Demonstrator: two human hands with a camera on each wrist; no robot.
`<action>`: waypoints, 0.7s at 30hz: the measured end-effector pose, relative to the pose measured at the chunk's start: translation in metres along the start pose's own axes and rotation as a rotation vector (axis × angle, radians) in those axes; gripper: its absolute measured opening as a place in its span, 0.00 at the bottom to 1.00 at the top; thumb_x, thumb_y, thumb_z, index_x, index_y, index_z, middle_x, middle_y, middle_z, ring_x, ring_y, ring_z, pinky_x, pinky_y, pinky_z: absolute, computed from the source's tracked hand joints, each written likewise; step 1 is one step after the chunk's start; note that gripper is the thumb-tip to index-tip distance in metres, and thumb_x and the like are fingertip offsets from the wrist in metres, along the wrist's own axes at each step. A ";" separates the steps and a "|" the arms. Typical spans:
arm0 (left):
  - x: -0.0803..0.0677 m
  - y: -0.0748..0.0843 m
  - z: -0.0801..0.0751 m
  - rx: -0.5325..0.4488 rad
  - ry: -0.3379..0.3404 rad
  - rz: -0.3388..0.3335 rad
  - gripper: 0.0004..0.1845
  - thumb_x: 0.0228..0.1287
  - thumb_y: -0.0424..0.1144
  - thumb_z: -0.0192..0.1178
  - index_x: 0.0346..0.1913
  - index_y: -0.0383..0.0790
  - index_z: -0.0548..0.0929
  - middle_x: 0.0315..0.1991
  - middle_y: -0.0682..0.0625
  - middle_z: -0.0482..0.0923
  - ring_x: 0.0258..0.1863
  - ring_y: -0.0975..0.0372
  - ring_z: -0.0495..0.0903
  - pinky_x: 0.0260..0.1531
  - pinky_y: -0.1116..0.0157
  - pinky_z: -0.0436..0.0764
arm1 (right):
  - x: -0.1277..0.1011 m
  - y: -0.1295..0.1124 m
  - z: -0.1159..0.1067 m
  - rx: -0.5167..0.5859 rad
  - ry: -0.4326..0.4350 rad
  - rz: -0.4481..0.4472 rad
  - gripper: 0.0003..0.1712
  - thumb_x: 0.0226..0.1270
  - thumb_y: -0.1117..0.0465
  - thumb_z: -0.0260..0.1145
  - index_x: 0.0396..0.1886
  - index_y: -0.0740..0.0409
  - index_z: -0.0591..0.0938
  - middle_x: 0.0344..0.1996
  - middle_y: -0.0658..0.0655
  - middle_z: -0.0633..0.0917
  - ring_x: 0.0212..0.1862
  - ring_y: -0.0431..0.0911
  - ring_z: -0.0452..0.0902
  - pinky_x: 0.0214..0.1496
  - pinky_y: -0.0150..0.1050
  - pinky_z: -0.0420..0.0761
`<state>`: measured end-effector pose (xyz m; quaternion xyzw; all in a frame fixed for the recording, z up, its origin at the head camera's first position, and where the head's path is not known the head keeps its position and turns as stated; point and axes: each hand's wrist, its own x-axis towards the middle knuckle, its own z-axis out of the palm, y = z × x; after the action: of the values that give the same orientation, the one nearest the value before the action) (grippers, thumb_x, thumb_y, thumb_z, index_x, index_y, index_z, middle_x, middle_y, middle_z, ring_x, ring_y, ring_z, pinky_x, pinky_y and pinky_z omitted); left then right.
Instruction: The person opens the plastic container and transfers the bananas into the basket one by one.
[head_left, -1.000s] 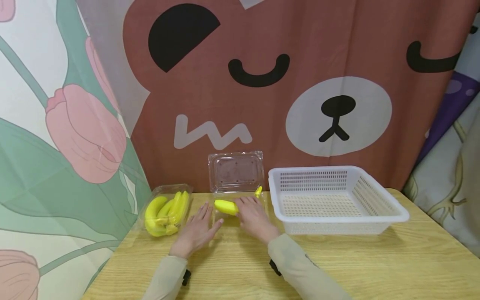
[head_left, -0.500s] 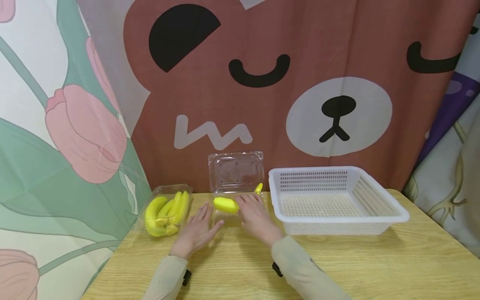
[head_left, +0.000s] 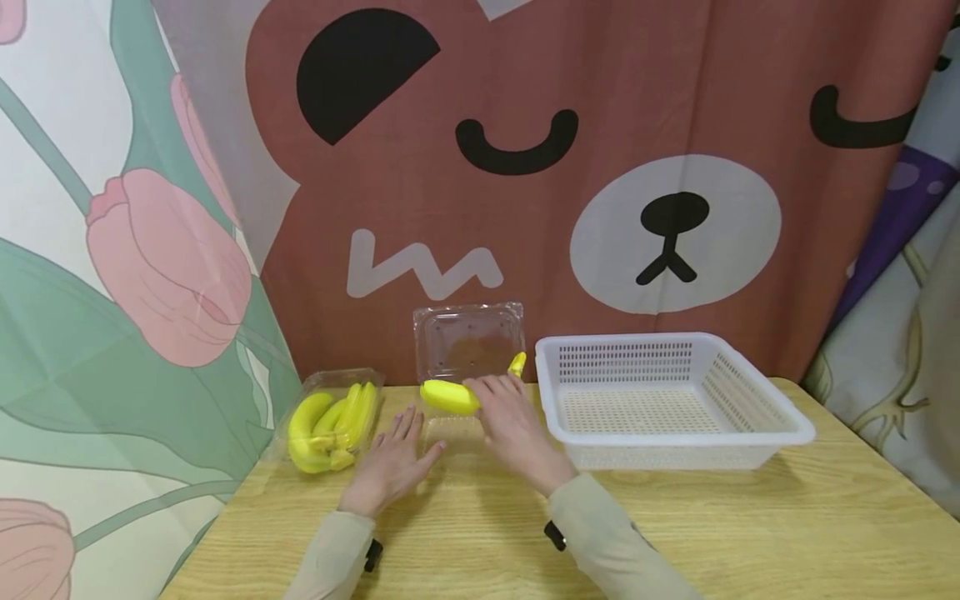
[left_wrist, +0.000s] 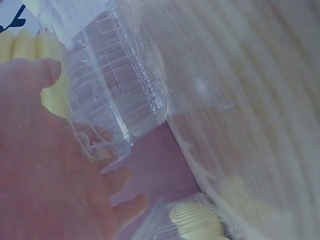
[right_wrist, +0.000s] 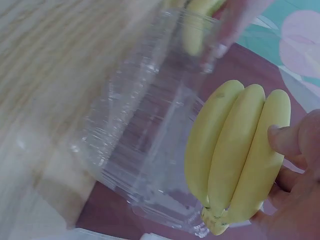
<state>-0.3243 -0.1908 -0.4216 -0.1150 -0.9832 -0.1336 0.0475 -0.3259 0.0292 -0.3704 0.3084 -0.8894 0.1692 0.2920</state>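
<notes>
My right hand (head_left: 491, 400) grips a yellow banana bunch (head_left: 448, 397) and holds it just above an open clear plastic box (head_left: 450, 431) in the middle of the table. The box's lid (head_left: 468, 340) stands upright behind it. In the right wrist view my thumb and fingers (right_wrist: 290, 142) curl round the banana bunch (right_wrist: 237, 155) beside the empty clear box (right_wrist: 140, 135). My left hand (head_left: 401, 437) lies flat on the table with straight fingers against the box's left side. The left wrist view shows that left hand (left_wrist: 45, 175) next to the clear box (left_wrist: 115, 95).
A second clear box with bananas (head_left: 330, 417) lies to the left, near the table's edge. A white perforated basket (head_left: 757, 429) stands empty to the right of the open box. A printed curtain hangs close behind the wooden table (head_left: 750, 533).
My right hand has raised the banana bunch a little, up and slightly away from me, out of the clear box. My left hand has stayed put.
</notes>
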 end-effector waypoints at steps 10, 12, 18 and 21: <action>0.001 0.004 0.001 -0.005 0.002 -0.028 0.44 0.73 0.67 0.40 0.76 0.34 0.54 0.78 0.41 0.45 0.76 0.47 0.45 0.70 0.44 0.49 | 0.002 0.005 -0.021 0.017 0.092 0.009 0.30 0.59 0.70 0.71 0.62 0.60 0.76 0.53 0.56 0.81 0.57 0.53 0.74 0.68 0.53 0.62; 0.001 0.005 0.001 -0.009 0.010 -0.023 0.43 0.73 0.65 0.41 0.76 0.34 0.55 0.78 0.40 0.45 0.76 0.47 0.45 0.70 0.44 0.50 | 0.001 0.006 -0.025 0.024 0.104 0.020 0.30 0.59 0.70 0.71 0.62 0.60 0.76 0.52 0.56 0.81 0.57 0.52 0.74 0.69 0.53 0.62; -0.001 0.006 0.000 -0.014 0.010 -0.012 0.46 0.72 0.68 0.38 0.76 0.33 0.54 0.77 0.40 0.45 0.76 0.47 0.45 0.70 0.43 0.49 | -0.003 0.013 -0.036 0.037 0.147 0.039 0.30 0.59 0.71 0.71 0.62 0.59 0.76 0.52 0.56 0.81 0.57 0.53 0.74 0.69 0.55 0.62; -0.002 0.006 -0.001 -0.031 0.000 -0.016 0.45 0.73 0.67 0.39 0.76 0.33 0.54 0.78 0.40 0.44 0.76 0.47 0.44 0.70 0.43 0.49 | -0.006 0.020 -0.042 0.038 0.175 0.048 0.30 0.59 0.73 0.71 0.62 0.60 0.76 0.52 0.57 0.81 0.57 0.53 0.74 0.69 0.55 0.61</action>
<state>-0.3211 -0.1863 -0.4195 -0.1077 -0.9819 -0.1494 0.0444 -0.3176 0.0674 -0.3441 0.2767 -0.8642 0.2192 0.3585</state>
